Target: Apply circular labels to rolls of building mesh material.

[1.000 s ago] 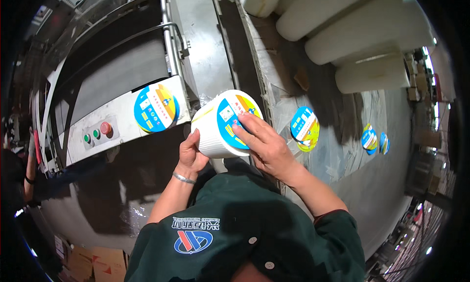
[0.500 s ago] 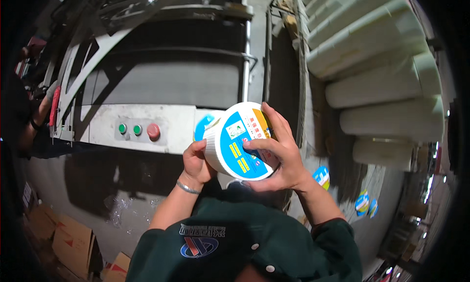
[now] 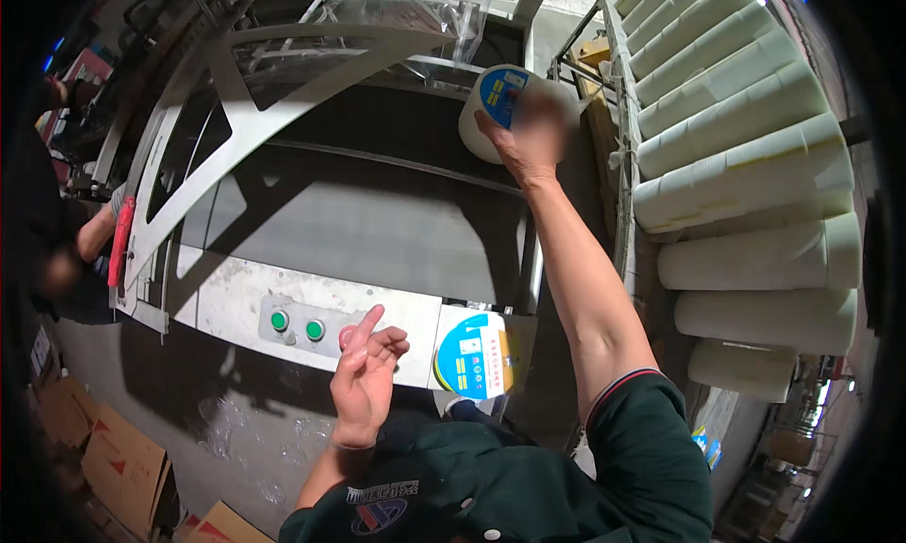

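My right arm is stretched far forward, and its hand point(image 3: 533, 142) is on a white roll point(image 3: 472, 133) with a round blue label on its face. The thumb lies along the near side of the roll; the other fingers are blurred. The roll is over the dark bed of the machine point(image 3: 406, 118), near its far right corner. My left hand point(image 3: 366, 378) is raised palm-up with nothing in it, index finger stretched and other fingers loosely bent. It partly covers a red button point(image 3: 351, 338) beside two green buttons point(image 3: 314, 330). A round blue, white and yellow label point(image 3: 472, 356) lies on the ledge's right end.
A white metal frame arm point(image 3: 226, 137) with a red grip point(image 3: 121, 241) crosses the machine's left side. White rolls point(image 3: 746, 175) are stacked along the right. Cardboard boxes point(image 3: 123, 463) and clear plastic film point(image 3: 226, 430) lie on the floor. Another person's arm point(image 3: 94, 232) is at far left.
My right hand has carried the roll from in front of my chest forward onto the machine's far right. My left hand has let go of it and moved toward the buttons.
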